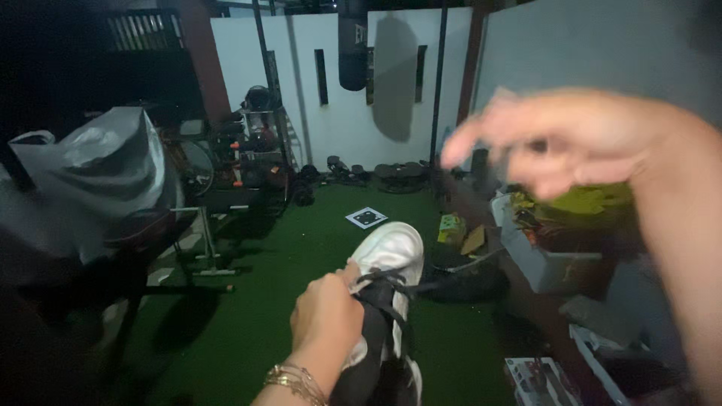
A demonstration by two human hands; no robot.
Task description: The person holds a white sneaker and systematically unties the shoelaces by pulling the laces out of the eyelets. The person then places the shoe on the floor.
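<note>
L hand (325,316) closed on black laces of white sneaker (391,293), w/ shoe raised over green turf (301,248), prob to keep lace taut. R hand (571,143) above-right of sneaker, blurred, fingers spread, empty. Punching bag (352,45) far behind sneaker.

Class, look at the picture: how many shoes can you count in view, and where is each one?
1. A white shoe with black laces sits low in the middle above the green turf, the left hand gripping its laces. The raised, blurred right hand holds nothing. Others may be hidden.
</note>
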